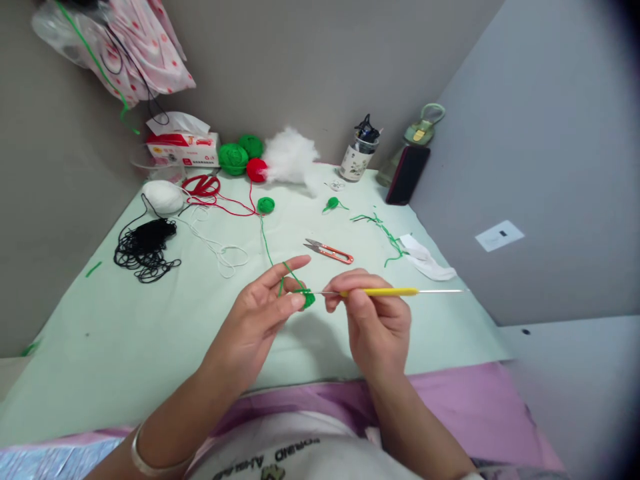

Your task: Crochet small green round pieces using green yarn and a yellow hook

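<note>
My left hand (263, 307) pinches a small green crochet piece (309, 299) between thumb and fingers. Green yarn is looped over its raised index finger and runs back to a small green yarn ball (266, 205). In my right hand (377, 313) is a crochet hook (385, 292) with a yellow handle, gripped like a pen. Its thin metal tip points left and meets the green piece; the exact stitch is too small to make out. Just beyond my hands lie thread snips (330, 251) with orange handles.
Behind are red-handled scissors (201, 186), black yarn (147, 247), a white yarn ball (163, 197), a red yarn ball (257, 169) and white stuffing (291, 157). Green yarn scraps (390, 233) lie right. A pen cup (357, 157), a phone (408, 175) and a tissue box (184, 148) stand along the wall.
</note>
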### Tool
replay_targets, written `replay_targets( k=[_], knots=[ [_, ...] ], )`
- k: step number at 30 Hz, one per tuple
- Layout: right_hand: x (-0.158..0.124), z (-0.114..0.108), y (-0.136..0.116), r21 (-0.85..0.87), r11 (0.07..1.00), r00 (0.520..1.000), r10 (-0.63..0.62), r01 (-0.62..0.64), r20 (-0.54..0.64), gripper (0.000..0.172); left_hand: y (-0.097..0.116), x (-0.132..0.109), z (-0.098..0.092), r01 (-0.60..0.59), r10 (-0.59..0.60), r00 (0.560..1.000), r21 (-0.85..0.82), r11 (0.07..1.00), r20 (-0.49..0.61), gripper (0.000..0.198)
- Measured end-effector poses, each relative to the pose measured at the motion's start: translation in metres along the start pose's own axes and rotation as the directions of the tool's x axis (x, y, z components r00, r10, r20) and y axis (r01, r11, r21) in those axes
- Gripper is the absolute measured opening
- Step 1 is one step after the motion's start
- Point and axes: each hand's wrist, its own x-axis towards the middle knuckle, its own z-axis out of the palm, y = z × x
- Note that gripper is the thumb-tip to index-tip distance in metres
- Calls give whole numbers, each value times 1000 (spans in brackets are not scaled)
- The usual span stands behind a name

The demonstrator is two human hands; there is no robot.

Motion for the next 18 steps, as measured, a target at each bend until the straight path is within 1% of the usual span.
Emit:
replay_targets(
  k=[2, 5, 8, 12, 14, 15, 17, 18],
  knots=[
    [1, 2, 2, 57, 996, 997, 71, -73, 34, 17, -3, -1, 2, -53, 51, 998, 50, 997, 33, 41],
    [-1, 3, 4, 52, 991, 992, 122, -122, 9, 15, -9, -2, 2, -97, 91, 994, 115, 989, 55, 34],
    [-4, 3, 5, 47, 988, 989, 147, -146, -25, 14, -11, -2, 0, -124, 117, 992, 157, 980, 53, 33],
    [-3, 3, 5, 17, 989, 988, 147, -146, -36, 14, -10, -2, -1, -140, 133, 990, 182, 973, 54, 32],
    [-3, 3, 5, -19, 994, 994, 108, -108, -29, 15, -10, -2, 0, -142, 137, 990, 196, 970, 37, 31],
    [-3, 4, 5, -57, 996, 998, 68, -69, -19, 16, -11, -3, 1, -144, 142, 990, 197, 970, 20, 31],
    [-4, 3, 4, -212, 975, 998, -63, 68, 29, 17, -11, -3, 4, -149, 155, 988, 165, 975, -27, 33],
    [-5, 3, 4, -324, 931, 986, -150, 167, 77, 19, -12, -2, 5, -138, 144, 988, 129, 982, -45, 35]
  ],
)
